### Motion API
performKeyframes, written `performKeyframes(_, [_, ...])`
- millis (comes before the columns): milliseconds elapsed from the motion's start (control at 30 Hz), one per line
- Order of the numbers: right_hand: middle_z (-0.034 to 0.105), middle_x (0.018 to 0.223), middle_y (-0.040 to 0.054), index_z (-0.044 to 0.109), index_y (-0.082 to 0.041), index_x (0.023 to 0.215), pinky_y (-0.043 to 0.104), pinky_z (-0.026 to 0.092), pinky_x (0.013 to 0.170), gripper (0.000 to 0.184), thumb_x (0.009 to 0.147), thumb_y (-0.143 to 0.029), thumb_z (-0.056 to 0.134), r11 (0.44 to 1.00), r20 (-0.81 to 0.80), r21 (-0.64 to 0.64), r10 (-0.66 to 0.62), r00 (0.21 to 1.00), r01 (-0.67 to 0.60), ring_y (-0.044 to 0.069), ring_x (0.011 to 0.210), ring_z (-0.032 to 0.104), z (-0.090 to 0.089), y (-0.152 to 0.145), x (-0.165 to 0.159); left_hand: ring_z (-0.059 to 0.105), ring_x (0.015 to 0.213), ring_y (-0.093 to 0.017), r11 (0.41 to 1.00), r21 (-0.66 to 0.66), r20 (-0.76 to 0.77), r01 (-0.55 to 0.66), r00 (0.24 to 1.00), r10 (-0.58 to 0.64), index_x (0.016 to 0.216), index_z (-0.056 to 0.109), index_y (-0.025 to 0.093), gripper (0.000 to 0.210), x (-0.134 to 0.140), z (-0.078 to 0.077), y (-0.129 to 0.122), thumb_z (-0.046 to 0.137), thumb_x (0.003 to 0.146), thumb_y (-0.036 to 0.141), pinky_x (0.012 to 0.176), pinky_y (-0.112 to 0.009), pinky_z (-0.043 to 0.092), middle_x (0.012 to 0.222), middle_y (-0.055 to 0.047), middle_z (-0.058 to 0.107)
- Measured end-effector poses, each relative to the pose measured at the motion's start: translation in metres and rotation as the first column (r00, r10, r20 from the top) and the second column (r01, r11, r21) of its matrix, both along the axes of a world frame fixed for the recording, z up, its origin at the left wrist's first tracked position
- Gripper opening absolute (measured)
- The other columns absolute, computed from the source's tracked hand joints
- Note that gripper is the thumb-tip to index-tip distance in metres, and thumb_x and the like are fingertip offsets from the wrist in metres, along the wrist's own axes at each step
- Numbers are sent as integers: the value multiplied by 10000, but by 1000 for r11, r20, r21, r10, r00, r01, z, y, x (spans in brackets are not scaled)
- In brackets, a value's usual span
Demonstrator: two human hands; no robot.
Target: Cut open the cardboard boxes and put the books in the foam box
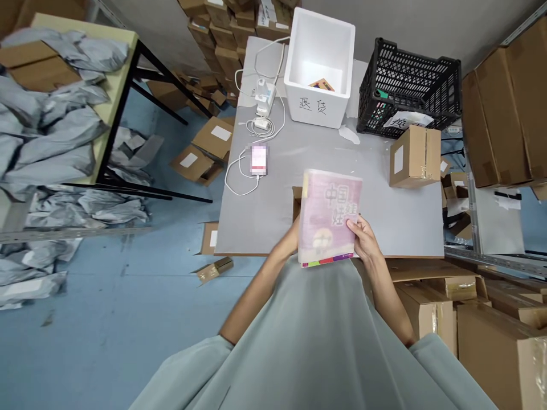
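Note:
A pink book (330, 222) with large white Chinese characters and a coloured strip along its bottom edge is held up over the near edge of the grey table. My right hand (363, 236) grips its right side, thumb on the front cover and the other fingers mostly behind. At the book's left edge, my left hand (294, 234) goes out of sight behind it, so its fingers are hidden. Part of a brown cardboard box (297, 199) shows behind the book's left side.
On the table (265, 222) are a white foam box (318, 105) with a colourful item inside, a black crate (410, 85), a closed carton (414, 156), a phone (258, 159) and a power strip (265, 97). Grey parcels (60, 136) cover the left table; cartons (491, 341) stand right.

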State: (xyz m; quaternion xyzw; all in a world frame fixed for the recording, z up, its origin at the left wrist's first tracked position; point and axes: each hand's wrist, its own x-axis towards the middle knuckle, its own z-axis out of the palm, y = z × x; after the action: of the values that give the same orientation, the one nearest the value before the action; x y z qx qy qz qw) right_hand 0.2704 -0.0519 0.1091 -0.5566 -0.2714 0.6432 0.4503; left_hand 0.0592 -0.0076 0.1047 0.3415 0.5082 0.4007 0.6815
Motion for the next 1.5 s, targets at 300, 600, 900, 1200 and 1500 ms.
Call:
performKeyframes(300, [867,1133,73,799,-246,1074,451,657,1003,558,710,-624,987,994,64,59,-92,994,88,294,1063,804,6,9,2,747,1017,-303,992,75,-39,100,994,-97,933,842,181,561,-43,7,3,919,763,710,887,-381,617,989,-89,816])
performKeyframes(600, [828,1018,49,795,-230,1032,363,641,866,486,706,-521,1008,954,273,178,-282,920,239,229,919,762,15,14,10,782,1041,-294,999,-8,30,-38,999,38,1082,812,167,674,-23,-8,-7,959,708,708,877,-388,663,1127,-133,840])
performKeyframes(900, [745,1025,41,743,-203,1354,306,617,791,493,950,-479,809,848,600,496,-490,632,188,167,875,696,24,1,-4,791,1067,-272,992,59,0,-108,994,109,1099,788,173,624,-18,-28,-3,966,740,651,961,-390,650,1182,-133,838])
performKeyframes(1200, [696,1546,116,802,-262,1309,409,617,1017,346,1078,-109,595,717,984,175,-112,136,-675,281,1231,701,-5,-1,-50,765,1251,-354,975,-79,194,-208,956,220,1083,822,211,618,-4,-47,-10,1030,636,584,1050,-443,641,1198,-122,851])
performKeyframes(1500, [695,1552,152,817,-229,1260,465,586,1117,287,1068,-126,631,695,977,161,-9,215,-701,287,1189,707,-9,-10,-55,805,1086,-319,979,-160,269,-123,949,163,1207,800,160,672,5,-37,-17,1018,678,513,918,-372,649,1150,-128,850])
